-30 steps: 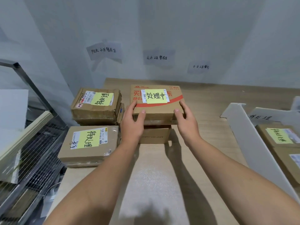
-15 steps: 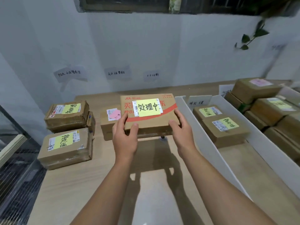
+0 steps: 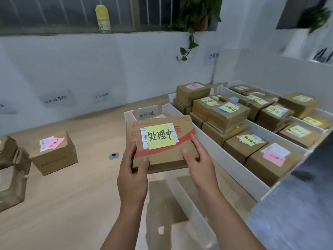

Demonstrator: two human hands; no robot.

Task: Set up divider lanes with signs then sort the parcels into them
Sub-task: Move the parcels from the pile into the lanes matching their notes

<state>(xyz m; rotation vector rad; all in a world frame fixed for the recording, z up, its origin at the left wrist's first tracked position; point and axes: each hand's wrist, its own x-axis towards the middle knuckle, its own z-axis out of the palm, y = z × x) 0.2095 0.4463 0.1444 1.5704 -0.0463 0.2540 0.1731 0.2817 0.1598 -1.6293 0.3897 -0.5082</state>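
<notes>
Holding the parcel (image 3: 162, 145) at frame centre, left hand (image 3: 132, 179) and right hand (image 3: 200, 165) fingers clamped on its sides, we should match its yellow note (image 3: 160, 136) to the lane sign (image 3: 146, 114) before lowering it level.

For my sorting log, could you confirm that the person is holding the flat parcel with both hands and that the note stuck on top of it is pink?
Not quite: the head view shows both the left hand and right hand holding the flat parcel, but the note on top of it is yellow, not pink.
</notes>
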